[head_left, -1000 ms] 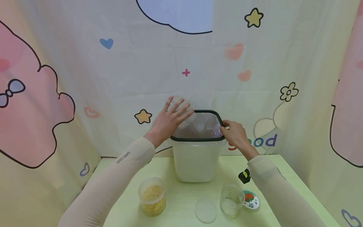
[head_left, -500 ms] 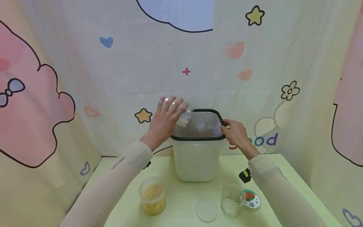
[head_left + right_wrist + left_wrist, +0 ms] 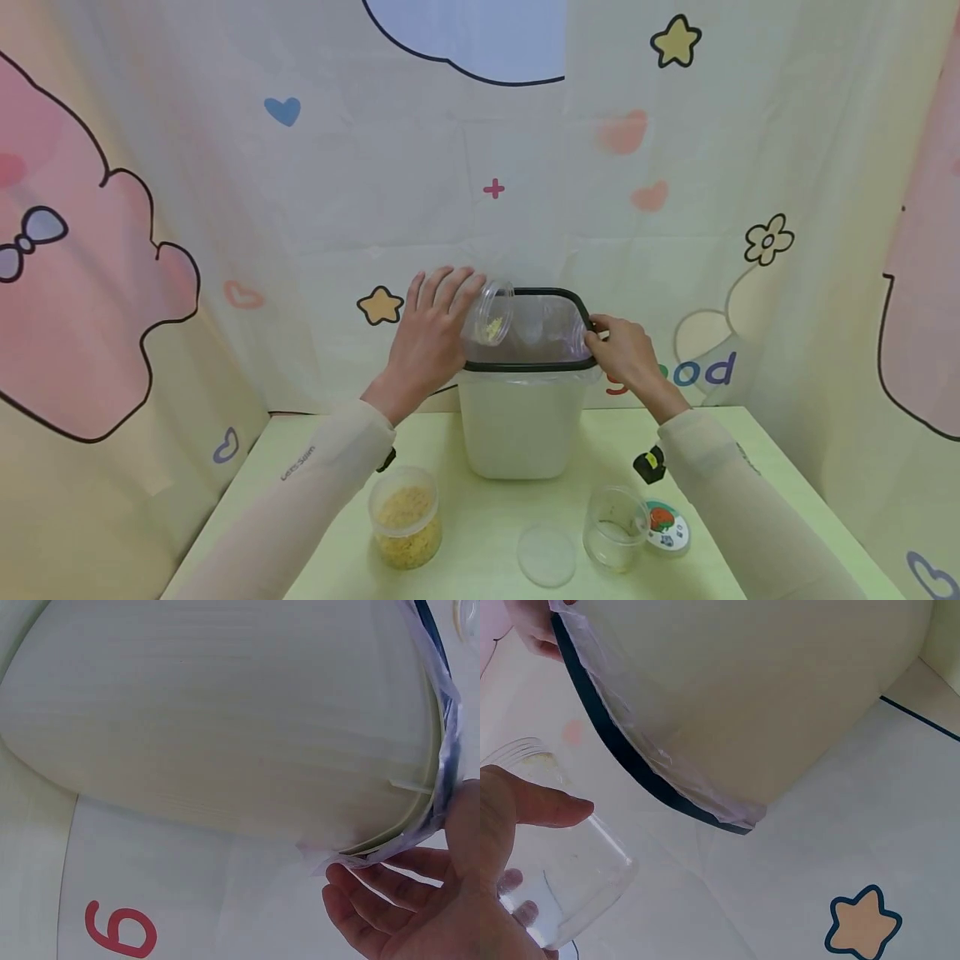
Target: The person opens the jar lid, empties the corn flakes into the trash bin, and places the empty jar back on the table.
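Note:
A clear plastic jar (image 3: 495, 312) lies tipped on its side over the mouth of the trash can (image 3: 517, 425). My left hand (image 3: 431, 333) grips it from the left, and a few pale yellow bits cling inside near its rim. In the left wrist view the thumb and fingers wrap round the jar (image 3: 577, 862). My right hand (image 3: 624, 348) pinches the dark rim of the can at its right side. In the right wrist view those fingers (image 3: 390, 889) hold the rim together with the thin liner bag (image 3: 448, 742).
On the table stand a tub of yellow crumbs (image 3: 407, 533) at front left and an open clear jar (image 3: 615, 533) at front right. A translucent lid (image 3: 547, 556) lies between them, and a round printed lid (image 3: 666, 527) lies right of the jar. A printed curtain hangs behind.
My left hand has turned and shifted slightly left and down, swinging the jar's mouth toward me so that the yellow bits show. The right hand keeps its hold on the rim.

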`<state>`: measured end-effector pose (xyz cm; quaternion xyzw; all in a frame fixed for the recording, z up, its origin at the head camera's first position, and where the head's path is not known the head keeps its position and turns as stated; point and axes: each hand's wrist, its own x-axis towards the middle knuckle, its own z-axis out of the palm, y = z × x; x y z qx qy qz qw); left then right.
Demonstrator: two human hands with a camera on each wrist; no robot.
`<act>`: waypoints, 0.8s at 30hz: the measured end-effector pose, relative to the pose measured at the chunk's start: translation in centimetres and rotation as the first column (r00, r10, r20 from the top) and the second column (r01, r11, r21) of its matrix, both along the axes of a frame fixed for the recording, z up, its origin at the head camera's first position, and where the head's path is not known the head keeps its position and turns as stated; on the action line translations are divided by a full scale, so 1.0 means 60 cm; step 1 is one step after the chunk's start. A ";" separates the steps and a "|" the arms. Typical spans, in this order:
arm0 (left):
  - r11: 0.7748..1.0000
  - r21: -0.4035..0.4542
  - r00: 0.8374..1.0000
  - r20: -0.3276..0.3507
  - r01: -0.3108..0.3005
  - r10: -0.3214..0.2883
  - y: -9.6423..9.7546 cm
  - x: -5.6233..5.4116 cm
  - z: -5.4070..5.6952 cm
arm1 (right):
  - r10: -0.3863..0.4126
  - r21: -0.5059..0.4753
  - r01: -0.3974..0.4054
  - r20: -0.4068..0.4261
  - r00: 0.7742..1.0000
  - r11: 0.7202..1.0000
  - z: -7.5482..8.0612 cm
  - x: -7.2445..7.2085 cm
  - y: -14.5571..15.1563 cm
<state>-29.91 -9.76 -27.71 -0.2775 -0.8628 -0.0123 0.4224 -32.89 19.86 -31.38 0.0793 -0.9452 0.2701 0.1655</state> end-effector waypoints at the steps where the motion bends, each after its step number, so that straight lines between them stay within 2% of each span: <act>1: 1.000 0.010 1.000 0.003 0.004 -0.005 0.000 0.003 -0.002 | -0.001 -0.001 0.001 -0.001 1.000 1.000 0.000 0.000 0.000; 4: 0.999 0.032 1.000 0.015 0.013 -0.014 -0.001 0.013 -0.007 | 0.001 -0.006 -0.001 0.001 1.000 1.000 -0.001 0.001 0.000; 10: 0.995 0.091 0.999 -0.010 0.046 -0.045 -0.002 0.028 -0.016 | 0.009 -0.019 -0.009 -0.014 1.000 1.000 -0.001 0.006 0.000; 20: 0.978 0.178 0.994 -0.046 0.110 -0.103 -0.009 0.044 -0.034 | 0.031 -0.026 -0.033 -0.049 0.998 0.999 0.006 0.019 -0.004; 24: 0.973 0.203 0.993 -0.033 0.114 -0.109 -0.011 0.052 -0.041 | 0.034 -0.022 -0.035 -0.063 0.997 0.999 0.008 0.024 -0.005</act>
